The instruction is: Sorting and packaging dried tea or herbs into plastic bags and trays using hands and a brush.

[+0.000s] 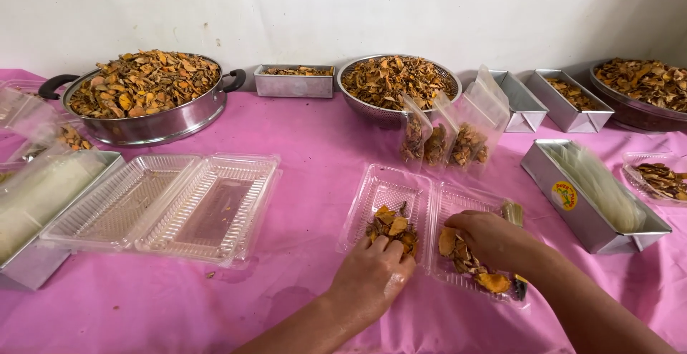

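You face a plain white wall [401, 3], slightly scuffed and evenly lit by soft light. Below it your table [300, 146] runs the full width, covered in a pink cloth that wrinkles near the edge.

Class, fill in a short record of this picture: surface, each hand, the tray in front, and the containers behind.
Surface: pink tablecloth
Left hand: left hand touching dried orange slices in the left half of the open clear tray
Right hand: right hand resting on slices in the tray's right half
Behind tray: three clear pouches, partly filled, standing upright
Back row: handled pot and metal bowl, both heaped with slices
Left: empty clear tray, open
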